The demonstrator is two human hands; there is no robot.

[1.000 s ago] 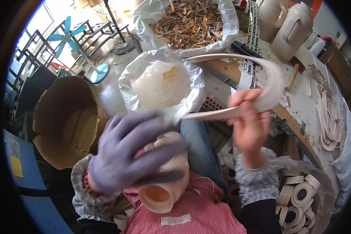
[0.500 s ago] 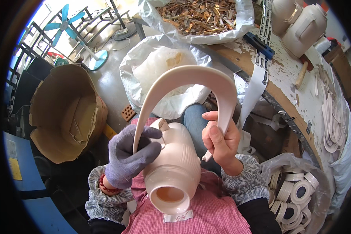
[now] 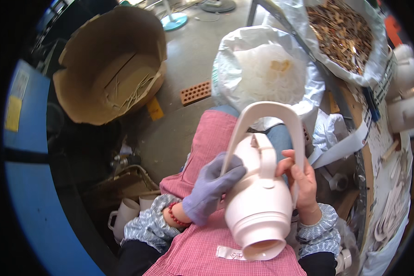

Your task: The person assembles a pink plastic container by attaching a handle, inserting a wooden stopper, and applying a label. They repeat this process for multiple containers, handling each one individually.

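Note:
A pale pink jug-shaped flask body (image 3: 257, 209) lies across my lap, its round open mouth tilted down toward me. Its fixed side grip (image 3: 267, 161) faces upward. An arched carrying handle (image 3: 272, 109) in the same pink spans the body, one arm down each side. My left hand (image 3: 211, 186), in a grey-purple glove, is closed around the left arm of this handle and against the flask. My bare right hand (image 3: 304, 186) pinches the handle's right arm near its lower end. Where the handle's ends meet the body is hidden by my fingers and the flask.
Far left stands an open cardboard drum (image 3: 110, 69). A perforated brick (image 3: 195, 93) lies on the floor beside a white sack (image 3: 225, 60) of translucent pieces. Another sack holds brown scraps (image 3: 342, 34). Pale jug bodies (image 3: 407, 112) and strips line the worn bench at right.
My view has swung left. The flask has turned so its side grip faces up, and the carrying handle has come down around the body, with my hands closer together.

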